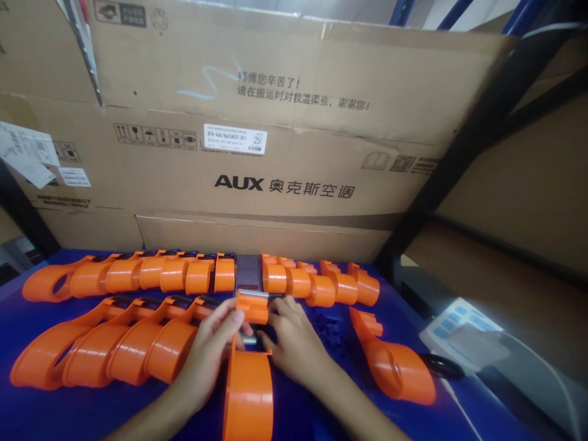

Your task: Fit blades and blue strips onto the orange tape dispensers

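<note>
An orange plastic tape dispenser [249, 392] stands in front of me, its round body towards me and its head with a toothed metal strip pointing away. My left hand [219, 327] is closed around the head, thumb on the orange plastic. On the other side, my right hand [293, 331] has its fingers curled in against the dispenser, near a dark part and a bit of shiny metal between the hands. Whatever the right fingertips pinch is mostly hidden.
Rows of orange dispensers with dark handles [131, 349] lie at the left. More orange dispensers [321, 289] line the back right. Small dark blue parts [331, 331] lie right of my hands, near another dispenser [404, 373]. A large cardboard box [285, 226] walls off the back.
</note>
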`<state>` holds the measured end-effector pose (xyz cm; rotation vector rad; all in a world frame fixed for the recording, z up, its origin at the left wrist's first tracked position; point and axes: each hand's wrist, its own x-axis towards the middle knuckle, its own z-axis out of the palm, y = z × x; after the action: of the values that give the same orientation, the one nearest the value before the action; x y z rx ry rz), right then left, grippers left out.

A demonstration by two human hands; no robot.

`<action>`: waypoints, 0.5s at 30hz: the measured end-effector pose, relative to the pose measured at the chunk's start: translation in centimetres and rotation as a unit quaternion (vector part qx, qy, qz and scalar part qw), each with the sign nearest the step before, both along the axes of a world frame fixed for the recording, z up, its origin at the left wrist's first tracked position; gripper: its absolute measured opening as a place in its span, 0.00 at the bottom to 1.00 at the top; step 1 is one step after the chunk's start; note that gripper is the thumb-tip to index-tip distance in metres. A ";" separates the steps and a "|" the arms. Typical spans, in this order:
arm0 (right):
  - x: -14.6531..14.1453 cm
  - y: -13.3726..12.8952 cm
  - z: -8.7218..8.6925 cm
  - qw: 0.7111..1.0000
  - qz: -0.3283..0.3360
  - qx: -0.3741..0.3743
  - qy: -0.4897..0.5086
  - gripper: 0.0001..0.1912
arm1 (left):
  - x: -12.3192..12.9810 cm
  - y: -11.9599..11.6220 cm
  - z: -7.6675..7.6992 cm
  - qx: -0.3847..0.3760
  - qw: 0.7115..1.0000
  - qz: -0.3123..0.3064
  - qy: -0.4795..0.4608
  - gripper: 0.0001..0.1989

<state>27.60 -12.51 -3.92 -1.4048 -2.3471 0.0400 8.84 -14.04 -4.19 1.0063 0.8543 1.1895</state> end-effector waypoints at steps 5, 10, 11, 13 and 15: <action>1.0 0.2 0.9 0.999 -0.009 0.022 0.024 0.05 | 0.0 0.1 -0.1 -0.005 1.000 -0.003 0.006 0.17; 2.4 0.4 2.9 0.980 -0.058 0.067 0.181 0.05 | 0.0 0.1 -0.2 -0.011 1.000 -0.011 0.005 0.16; 2.5 0.3 3.2 0.970 -0.056 0.089 0.220 0.06 | 0.0 0.1 -0.3 -0.006 1.000 -0.012 0.005 0.16; 2.5 -0.1 3.9 0.951 -0.040 0.134 0.277 0.06 | 0.1 0.0 -0.4 0.015 1.000 -0.016 0.009 0.16; 2.3 -0.6 4.4 0.941 0.000 0.157 0.298 0.07 | 0.2 -0.1 -0.3 0.034 0.999 -0.021 0.017 0.18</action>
<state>29.95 -13.14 0.50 -1.0493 -1.7585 0.0763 9.09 -14.14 -4.51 1.0981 0.8196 1.1747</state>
